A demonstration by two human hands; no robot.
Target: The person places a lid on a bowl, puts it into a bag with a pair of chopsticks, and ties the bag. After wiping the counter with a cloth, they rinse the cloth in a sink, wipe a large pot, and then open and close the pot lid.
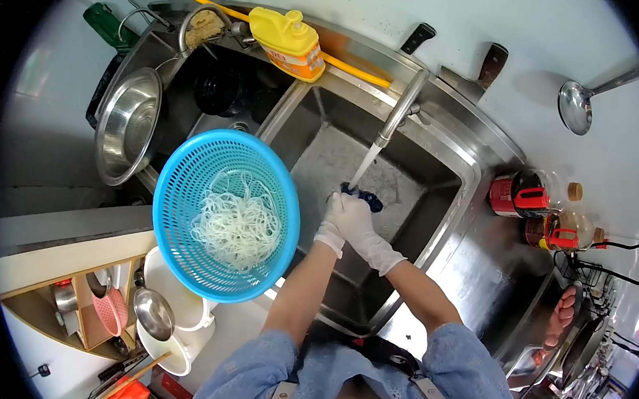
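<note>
Both my hands wear white gloves and are together over the sink, under the faucet. Water runs from the spout onto a dark, limp, wet bundle, possibly a cloth. My left hand and my right hand are closed around one end of it, and the rest hangs out to the right of the fingers. Its exact kind cannot be made out. Left of my hands is a blue plastic colander holding pale, noodle-like strands.
A yellow jug stands on the divider behind. In the left basin area are a metal bowl and a dark pot. Knives and a ladle are at the back wall. Bottles stand at right, white buckets lower left.
</note>
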